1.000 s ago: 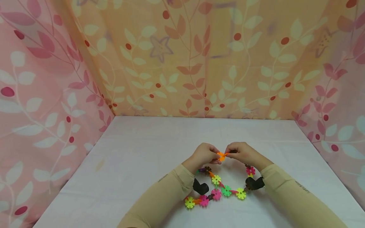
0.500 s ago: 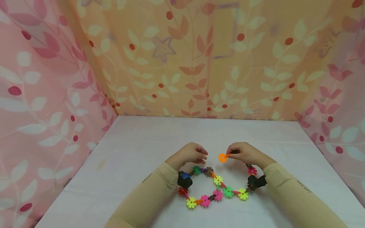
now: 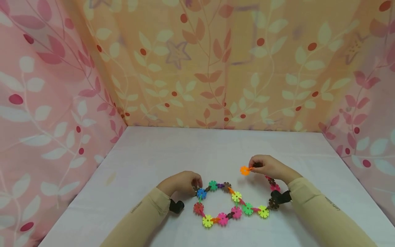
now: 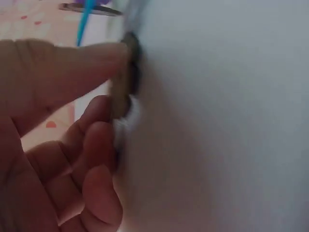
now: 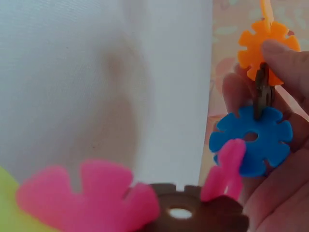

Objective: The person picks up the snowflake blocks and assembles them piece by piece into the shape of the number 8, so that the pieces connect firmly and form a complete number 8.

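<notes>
A chain of colourful notched interlocking discs (image 3: 236,196) lies on the white table, forming a ring on the left with a tail curving up on the right. My left hand (image 3: 182,181) is low at the ring's left side, beside a blue disc (image 3: 201,193). In the left wrist view its thumb and fingers pinch a brown disc (image 4: 121,92), blurred and seen edge-on. My right hand (image 3: 270,166) holds up the tail's end; thumb and fingers pinch an orange disc (image 5: 258,46). Another orange disc (image 3: 245,171) sticks out past the fingertips. Brown and blue discs (image 5: 251,140) hang below the grip.
A white cloth covers the table (image 3: 139,161). Patterned orange fabric (image 3: 200,68) hangs behind it, with pink leaf-print fabric (image 3: 55,103) at the sides. Black wrist cameras (image 3: 176,206) sit below both wrists, the right one (image 3: 280,197) overlapping the chain's tail.
My left hand has let go of the end orange disc and moved left and down to the brown disc beside the ring. The right hand keeps its grip almost in place.
</notes>
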`<state>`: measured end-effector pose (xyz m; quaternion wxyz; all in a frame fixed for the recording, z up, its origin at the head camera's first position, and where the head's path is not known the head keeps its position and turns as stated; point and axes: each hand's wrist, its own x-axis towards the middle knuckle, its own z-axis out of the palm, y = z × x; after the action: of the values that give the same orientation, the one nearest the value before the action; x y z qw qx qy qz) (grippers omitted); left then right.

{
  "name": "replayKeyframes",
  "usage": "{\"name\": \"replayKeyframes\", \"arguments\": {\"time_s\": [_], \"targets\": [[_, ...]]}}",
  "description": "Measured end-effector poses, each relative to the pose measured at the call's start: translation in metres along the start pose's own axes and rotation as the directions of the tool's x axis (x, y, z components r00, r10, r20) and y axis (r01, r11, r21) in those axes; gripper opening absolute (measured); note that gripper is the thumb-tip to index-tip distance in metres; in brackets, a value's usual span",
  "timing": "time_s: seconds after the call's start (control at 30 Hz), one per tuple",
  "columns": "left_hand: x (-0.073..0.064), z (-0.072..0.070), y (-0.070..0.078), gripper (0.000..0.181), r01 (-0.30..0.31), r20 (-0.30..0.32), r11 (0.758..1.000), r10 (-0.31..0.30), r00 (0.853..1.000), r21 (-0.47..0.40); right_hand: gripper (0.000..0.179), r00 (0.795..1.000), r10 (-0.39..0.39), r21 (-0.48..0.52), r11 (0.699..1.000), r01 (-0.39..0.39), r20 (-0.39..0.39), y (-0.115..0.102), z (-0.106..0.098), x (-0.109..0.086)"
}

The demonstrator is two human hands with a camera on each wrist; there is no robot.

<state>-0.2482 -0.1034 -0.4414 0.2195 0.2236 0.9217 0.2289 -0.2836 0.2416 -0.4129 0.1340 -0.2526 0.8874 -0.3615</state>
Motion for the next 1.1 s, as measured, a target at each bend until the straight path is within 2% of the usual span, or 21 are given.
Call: {"name": "replayKeyframes", "arguments": {"time_s": [0.13, 0.23, 0.3, 0.37, 0.43, 0.5, 0.6, 0.67, 0.73, 0.83, 1.0, 1.1], "targets": [[-0.003, 0.002, -0.002, 0.027, -0.032, -0.025, 0.996, 0.034, 0.999, 0.084, 0.011, 1.0, 0.015, -0.01, 1.0, -0.015, 0.007, 0.001, 0.0, 0.0], [-0.004, 0.0, -0.001, 0.023, -0.011, -0.07, 0.995, 0.017, 0.997, 0.095, 0.013, 1.0, 0.021, -0.02, 1.0, -0.021, 0.003, 0.002, -0.001, 0.001], [-0.004, -0.003, 0.0, 0.019, 0.021, -0.111, 0.997, -0.013, 0.994, 0.074, 0.013, 1.0, 0.025, -0.019, 1.0, -0.025, 0.004, 0.002, -0.002, 0.001], [-0.003, -0.007, 0.001, 0.013, 0.043, -0.152, 0.999, -0.041, 0.988, 0.011, 0.012, 1.0, 0.026, -0.009, 1.0, -0.026, 0.009, 0.003, -0.001, 0.001], [-0.002, -0.01, 0.004, 0.009, 0.042, -0.162, 0.997, -0.052, 0.985, -0.066, 0.01, 1.0, 0.022, 0.006, 1.0, -0.022, 0.017, 0.005, -0.001, 0.001], [-0.002, -0.012, 0.011, 0.01, 0.026, -0.126, 0.981, -0.051, 0.991, -0.19, 0.008, 1.0, 0.013, 0.017, 1.0, -0.014, 0.024, 0.007, 0.001, 0.001], [-0.008, -0.011, 0.024, 0.012, 0.007, 0.023, 0.928, 0.001, 1.0, -0.372, 0.007, 0.999, 0.013, 0.019, 1.0, -0.014, 0.029, 0.008, 0.002, 0.001], [-0.012, -0.01, 0.031, 0.013, 0.028, 0.132, 0.896, 0.035, 0.991, -0.443, 0.007, 0.999, 0.031, 0.018, 0.999, -0.032, 0.032, 0.008, 0.001, 0.001], [-0.016, -0.009, 0.036, 0.015, 0.049, 0.202, 0.886, 0.052, 0.978, -0.462, 0.008, 0.998, 0.048, 0.025, 0.998, -0.049, 0.04, 0.008, 0.001, 0.0], [-0.018, -0.009, 0.041, 0.014, 0.086, 0.229, 0.89, 0.022, 0.973, -0.449, 0.008, 0.997, 0.059, 0.037, 0.997, -0.061, 0.058, 0.008, 0.001, -0.001], [-0.01, -0.016, 0.042, 0.012, 0.099, 0.146, 0.928, -0.049, 0.988, -0.359, 0.01, 0.998, 0.044, 0.008, 0.999, -0.045, 0.049, 0.005, 0.002, -0.001], [-0.002, -0.022, 0.039, 0.013, 0.092, 0.094, 0.95, -0.066, 0.993, -0.298, 0.012, 0.998, 0.042, -0.007, 0.999, -0.041, 0.04, 0.003, 0.004, 0.0]]}}
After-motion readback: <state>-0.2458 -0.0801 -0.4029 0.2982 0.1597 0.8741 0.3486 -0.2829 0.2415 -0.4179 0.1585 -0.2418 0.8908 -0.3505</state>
